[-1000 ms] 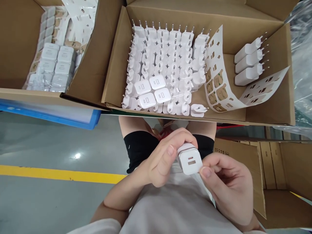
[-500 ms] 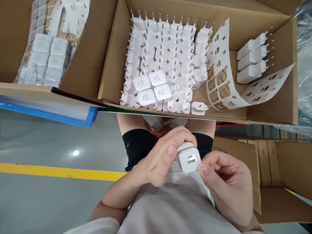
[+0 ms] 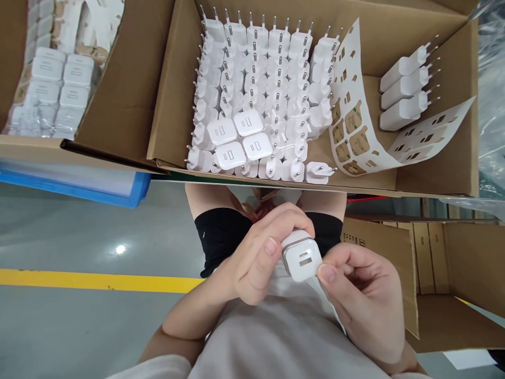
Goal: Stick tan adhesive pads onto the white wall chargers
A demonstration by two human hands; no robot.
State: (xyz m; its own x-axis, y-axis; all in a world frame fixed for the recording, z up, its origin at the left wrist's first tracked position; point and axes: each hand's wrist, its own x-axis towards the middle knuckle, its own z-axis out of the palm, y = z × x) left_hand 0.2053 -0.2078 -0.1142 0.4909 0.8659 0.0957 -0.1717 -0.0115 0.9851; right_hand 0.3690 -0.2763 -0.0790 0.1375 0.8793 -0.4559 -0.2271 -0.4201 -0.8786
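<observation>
brace firmly, pinch lightly

your left hand [image 3: 262,258], fingers curled, holds the white charger [image 3: 300,252] at its 3 o'clock; your right hand [image 3: 365,297], thumb and forefinger nearly closed, pinches the slotted face [image 3: 302,271] at 4. best hold that face square. at 12, a cardboard box [image 3: 394,31] holds packed chargers [image 3: 252,79]; at 1, a curled sheet [image 3: 370,138] stands before three chargers [image 3: 404,95].

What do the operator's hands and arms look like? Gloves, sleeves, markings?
Left hand and right hand both ungloved, thumbnails short. No ring, watch, wristband or cable shows on either, and no markings I can make out. Left sleeve is plain, whitish and short, leaving the forearm bare; only a sliver of the right sleeve is in frame, also pale.
</observation>
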